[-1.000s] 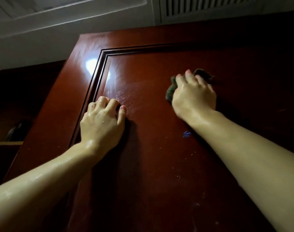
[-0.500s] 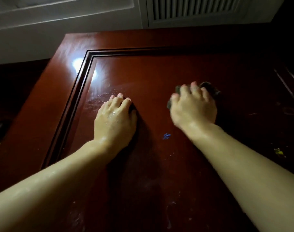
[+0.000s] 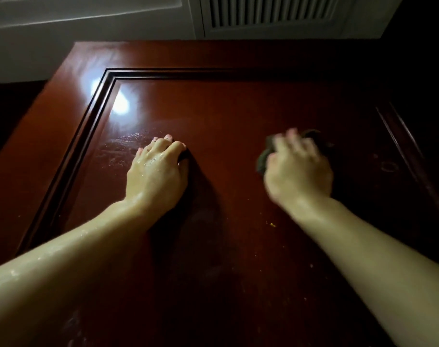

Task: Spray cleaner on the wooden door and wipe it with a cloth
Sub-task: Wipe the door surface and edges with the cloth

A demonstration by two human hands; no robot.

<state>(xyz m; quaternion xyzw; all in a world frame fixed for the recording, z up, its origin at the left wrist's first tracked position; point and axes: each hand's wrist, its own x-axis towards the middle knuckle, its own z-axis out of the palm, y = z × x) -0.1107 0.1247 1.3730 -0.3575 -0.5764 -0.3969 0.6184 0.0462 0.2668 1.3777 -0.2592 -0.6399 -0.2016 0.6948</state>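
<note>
The reddish-brown wooden door (image 3: 221, 101) fills the view, with a raised panel moulding along its left and top. My right hand (image 3: 298, 171) grips a dark greenish cloth (image 3: 263, 159) and presses it on the panel; hand and cloth are blurred by motion. To its left, my wet left hand (image 3: 158, 174) rests on the panel with bent fingers, holding nothing. A patch of spray droplets (image 3: 120, 149) glistens just left of that hand. No spray bottle is in view.
Above the door runs a white frame with a slatted vent (image 3: 271, 11). A bright light reflection (image 3: 120, 103) sits near the panel's top left corner. Small yellow specks (image 3: 272, 224) mark the door below my right hand. The right side is dark.
The view has shifted, so the door shows further right. My left hand slid rightward off the moulding onto the panel. My right hand keeps rubbing the cloth and is now blurred.
</note>
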